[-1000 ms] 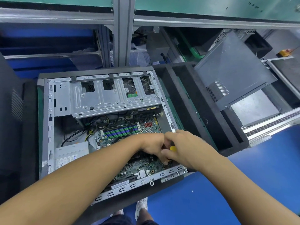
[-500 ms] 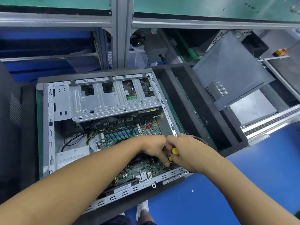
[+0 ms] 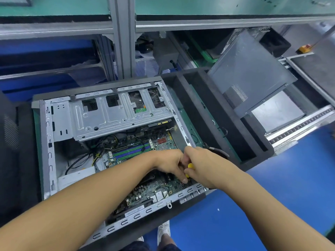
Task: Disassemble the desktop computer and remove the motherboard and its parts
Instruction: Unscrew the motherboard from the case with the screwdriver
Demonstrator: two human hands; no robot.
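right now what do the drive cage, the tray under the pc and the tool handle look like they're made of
Drive cage: bare sheet steel by the look, dull silver with stamped ribs and punched holes.
Tray: likely dense black foam, matte, with thick soft-edged walls; could be moulded plastic.
Tool handle in the right hand: glossy yellow plastic, mostly hidden; the left hand touches it.

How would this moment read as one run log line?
right hand: grips yellow-handled tool | left hand: fingers at tool tip | motherboard: in case
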